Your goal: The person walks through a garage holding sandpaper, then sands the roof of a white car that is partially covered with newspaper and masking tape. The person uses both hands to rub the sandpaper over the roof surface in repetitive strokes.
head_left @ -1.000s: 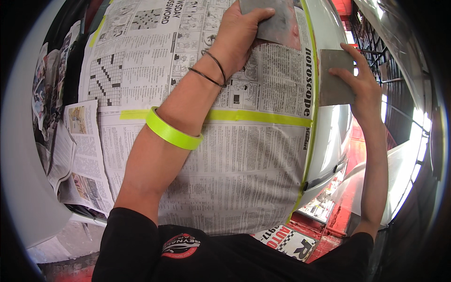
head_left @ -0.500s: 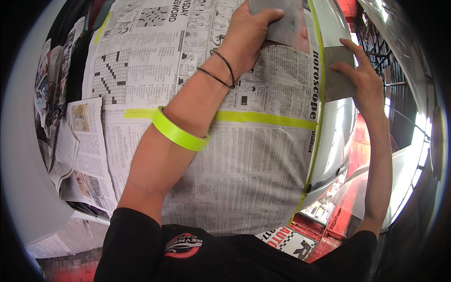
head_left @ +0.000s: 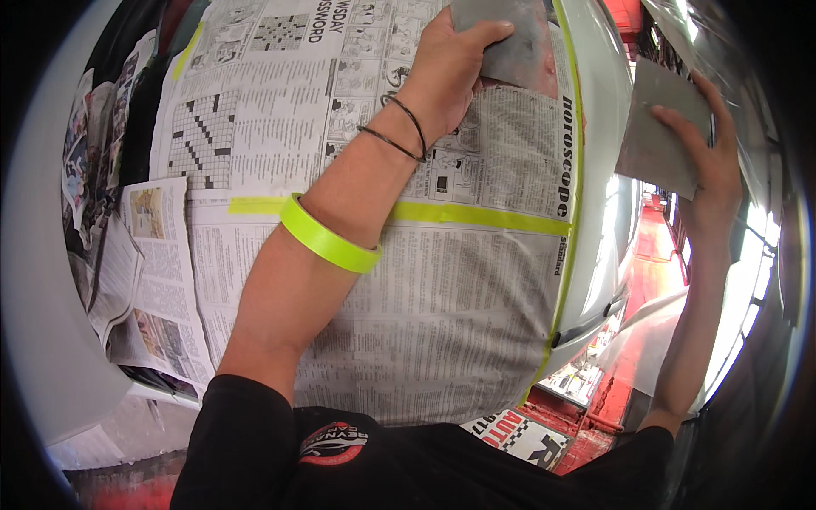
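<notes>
My left hand [head_left: 450,68] grips a grey flat square piece [head_left: 523,55] with pinkish smears, over newspaper sheets [head_left: 459,306] covering a curved panel. A lime tape roll [head_left: 327,251] circles my left forearm, with dark bands round the wrist. My right hand [head_left: 714,170] holds a second grey square piece [head_left: 646,144], thumb across its face, beside the white edge [head_left: 586,272] of the panel. Lime tape strips [head_left: 476,212] cross the newspaper and run along its right border.
Crumpled newspapers [head_left: 85,187] hang at the left beside a white body panel [head_left: 42,323]. Below right are a red structure [head_left: 612,399] and a checkered sign [head_left: 527,433]. Clear plastic sheeting [head_left: 646,323] and dark metal framework stand at the right.
My right hand and its grey piece have moved rightward and tilted, away from the white edge. My left hand, still holding its piece, has shifted slightly right in the view.
</notes>
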The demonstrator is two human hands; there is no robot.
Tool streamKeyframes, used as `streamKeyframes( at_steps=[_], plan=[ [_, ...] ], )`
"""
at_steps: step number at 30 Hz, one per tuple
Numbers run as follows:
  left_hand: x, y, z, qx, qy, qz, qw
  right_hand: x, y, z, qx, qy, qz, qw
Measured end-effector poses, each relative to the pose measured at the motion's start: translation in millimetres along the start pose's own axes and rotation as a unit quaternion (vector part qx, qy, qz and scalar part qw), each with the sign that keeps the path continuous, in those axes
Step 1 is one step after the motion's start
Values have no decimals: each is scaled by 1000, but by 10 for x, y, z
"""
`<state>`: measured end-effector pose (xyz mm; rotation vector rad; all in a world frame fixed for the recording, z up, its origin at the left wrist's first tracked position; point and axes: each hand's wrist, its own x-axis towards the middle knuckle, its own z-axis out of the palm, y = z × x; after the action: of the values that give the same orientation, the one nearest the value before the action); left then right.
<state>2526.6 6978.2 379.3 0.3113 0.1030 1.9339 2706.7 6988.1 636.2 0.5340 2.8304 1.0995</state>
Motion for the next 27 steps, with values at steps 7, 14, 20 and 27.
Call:
streamKeyframes(
  at_steps=[7,14,20,27],
  plan=[
    [-48,-210,168,-16,33,0,999,-380,10,-26,89,88,59,990],
    [-353,-366,638,-133,62,-68,987,-721,-534,269,351,216,340,845],
    [-526,-341,976,-189,46,-96,976,-708,-797,235,449,168,206,853],
    [-397,215,961,-199,27,57,978,-1062,-260,229,343,139,289,883]
  ],
)
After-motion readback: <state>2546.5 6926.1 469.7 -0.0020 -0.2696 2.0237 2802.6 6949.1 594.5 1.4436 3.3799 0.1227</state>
